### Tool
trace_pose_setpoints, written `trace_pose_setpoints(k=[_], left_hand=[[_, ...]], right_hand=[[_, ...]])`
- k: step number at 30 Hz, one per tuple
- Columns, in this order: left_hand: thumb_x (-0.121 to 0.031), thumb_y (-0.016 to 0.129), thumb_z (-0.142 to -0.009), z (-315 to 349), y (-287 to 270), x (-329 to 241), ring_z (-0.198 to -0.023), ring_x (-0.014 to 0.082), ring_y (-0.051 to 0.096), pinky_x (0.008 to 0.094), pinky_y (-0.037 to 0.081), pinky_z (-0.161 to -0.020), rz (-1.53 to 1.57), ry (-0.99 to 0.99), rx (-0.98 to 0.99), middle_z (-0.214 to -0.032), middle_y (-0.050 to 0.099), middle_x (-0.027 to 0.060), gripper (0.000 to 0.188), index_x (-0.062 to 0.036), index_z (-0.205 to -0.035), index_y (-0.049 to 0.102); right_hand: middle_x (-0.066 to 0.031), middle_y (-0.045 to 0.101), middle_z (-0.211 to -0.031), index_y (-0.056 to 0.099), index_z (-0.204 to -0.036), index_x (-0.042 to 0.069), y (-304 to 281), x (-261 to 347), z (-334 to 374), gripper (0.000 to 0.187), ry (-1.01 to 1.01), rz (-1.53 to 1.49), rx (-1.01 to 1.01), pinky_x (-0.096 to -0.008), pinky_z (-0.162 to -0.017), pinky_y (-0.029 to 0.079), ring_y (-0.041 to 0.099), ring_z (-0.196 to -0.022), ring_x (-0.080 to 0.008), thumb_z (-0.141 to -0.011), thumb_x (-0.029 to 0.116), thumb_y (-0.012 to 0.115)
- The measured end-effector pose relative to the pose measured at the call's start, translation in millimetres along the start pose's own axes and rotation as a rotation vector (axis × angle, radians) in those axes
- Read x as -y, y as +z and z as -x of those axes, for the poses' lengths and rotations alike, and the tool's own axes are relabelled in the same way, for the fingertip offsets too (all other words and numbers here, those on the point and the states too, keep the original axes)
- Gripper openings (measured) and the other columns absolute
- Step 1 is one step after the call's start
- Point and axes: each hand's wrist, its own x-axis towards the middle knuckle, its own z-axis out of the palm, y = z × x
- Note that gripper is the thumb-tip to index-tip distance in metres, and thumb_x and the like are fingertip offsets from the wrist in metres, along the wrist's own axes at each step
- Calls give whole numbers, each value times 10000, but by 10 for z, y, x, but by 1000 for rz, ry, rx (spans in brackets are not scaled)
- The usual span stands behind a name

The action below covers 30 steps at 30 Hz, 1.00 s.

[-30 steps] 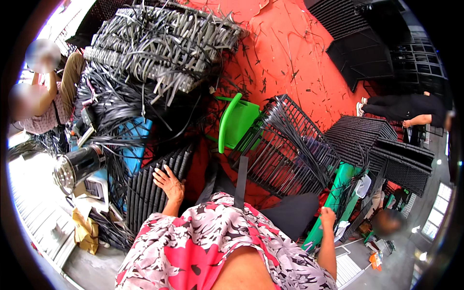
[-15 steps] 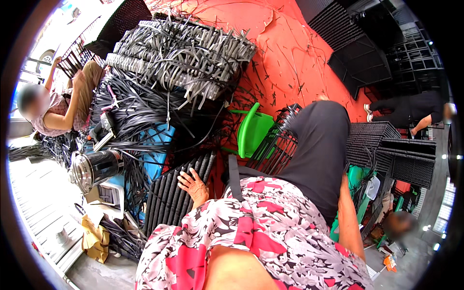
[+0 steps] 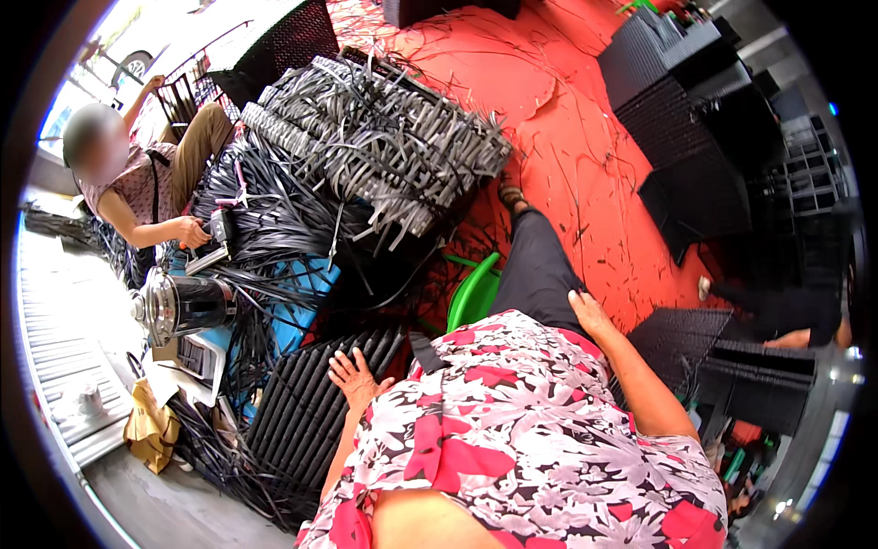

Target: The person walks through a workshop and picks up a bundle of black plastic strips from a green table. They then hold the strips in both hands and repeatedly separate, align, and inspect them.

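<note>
My left hand lies with its fingers spread on the edge of a black, ribbed woven piece, resting on it without a grip. My right hand rests flat on the thigh of my dark trousers, its thumb stretched out; nothing shows in it. A bright green plastic chair stands just ahead of me, partly hidden behind my leg and shirt. Ahead on the left is a stack of grey woven pieces with many loose strip ends. Long black flat strips spill below it.
At left a seated co-worker has one hand on a power tool. Near it stand a steel-and-black jug and a blue surface. Black woven furniture lines the right. Cut strips litter the red floor covering.
My right hand has come up from beside me onto my thigh, and my leg has swung forward and left. My left hand stays on the ribbed piece. The co-worker's hand has moved to the tool.
</note>
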Motion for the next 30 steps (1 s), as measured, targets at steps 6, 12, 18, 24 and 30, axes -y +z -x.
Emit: trace_pose_setpoints(k=[6, 12, 18, 24, 30], left_hand=[[-160, 721, -668, -1440, -1638, -1452, -1144, 395, 381, 427, 292, -983, 693, 34, -421, -1242, 385, 267, 675, 30, -1228, 397], [-547, 724, -576, -3427, -1993, -2959, -1287, 472, 98, 486, 158, -1043, 646, -143, -111, -1385, 82, 329, 1199, -17, -1387, 19], [-556, 777, -465, -3898, -1196, -3385, -1283, 503, -43, 544, 72, -1034, 234, -582, 116, -1387, -96, 335, 1364, -71, -1386, -103], [-487, 787, -482, -3984, -1320, -3498, -1287, 497, -34, 512, 66, -1050, 270, -580, 190, -1390, -91, 331, 1335, -50, -1385, -93], [-554, 763, -457, -3959, -1229, -3384, -1288, 493, -17, 505, 69, -1054, 154, -535, 148, -1387, -65, 340, 1357, -43, -1387, -83]], right_hand=[[-141, 594, -940, 539, -1042, -24, -946, 690, -1552, 386, -276, -75, 228, -328, -763, 451, 569, -877, -193, -790, 264, 589], [-176, 614, -859, 580, -946, 16, -2219, 1848, -4388, 296, -855, 13, 26, -392, -732, 456, 596, -841, -309, -800, 264, 511], [-172, 592, -823, 544, -935, 18, -2007, 109, -6778, 266, -529, 40, -17, -384, -690, 458, 586, -795, -327, -824, 254, 490], [-148, 602, -687, 603, -699, 23, -1299, -3441, -5871, 202, -554, 821, 361, -403, -586, 457, 581, -661, -284, -745, 206, 533], [-73, 630, -745, 635, -841, 114, -1286, -3079, -4526, 144, -462, 724, 1281, -374, -518, 446, 578, -587, -220, -778, 222, 565]])
